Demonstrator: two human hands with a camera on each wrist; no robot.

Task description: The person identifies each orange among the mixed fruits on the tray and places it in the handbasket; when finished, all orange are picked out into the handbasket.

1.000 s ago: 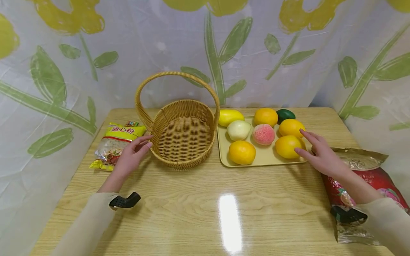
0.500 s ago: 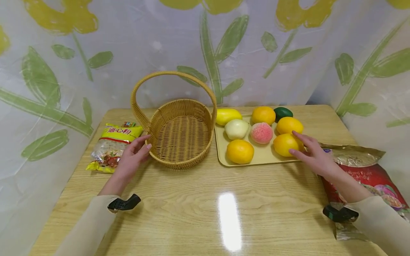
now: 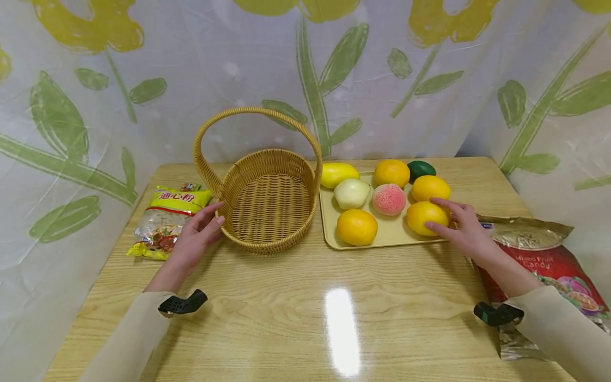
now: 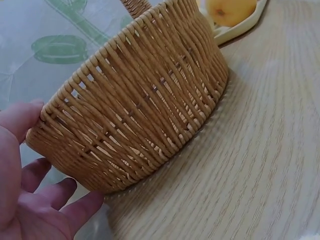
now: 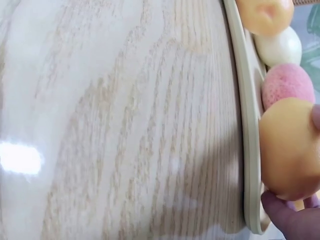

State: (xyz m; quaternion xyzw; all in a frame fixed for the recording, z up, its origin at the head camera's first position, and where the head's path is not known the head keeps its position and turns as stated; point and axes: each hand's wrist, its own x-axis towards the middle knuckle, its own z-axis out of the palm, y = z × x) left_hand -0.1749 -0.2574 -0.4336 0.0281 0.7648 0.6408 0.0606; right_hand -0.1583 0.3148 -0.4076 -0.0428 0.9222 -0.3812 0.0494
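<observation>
In the head view my right hand [image 3: 463, 231] holds a yellow lemon [image 3: 421, 218] at the tray's front right, its fingers and thumb on either side. Close up in the right wrist view, the lemon [image 5: 285, 150] has fingertips at its lower and right edges. My left hand [image 3: 193, 236] touches the left side of a round wicker basket [image 3: 269, 245] with a tall handle. In the left wrist view the thumb lies at the basket's rim, with the other fingers loosely extended along its outer wall [image 4: 135, 110]. No items show inside the basket.
On the beige tray [image 3: 334, 233] lie an orange [image 3: 357, 227], a peach [image 3: 389, 199], a pale green fruit [image 3: 351, 193] and several other fruits. A pasta bag [image 3: 164, 220] lies left of the basket, and a red candy bag [image 3: 549, 265] at right.
My right hand has moved left, closing around the front right lemon. The left hand stays at the basket's side. The whole view has shifted slightly.
</observation>
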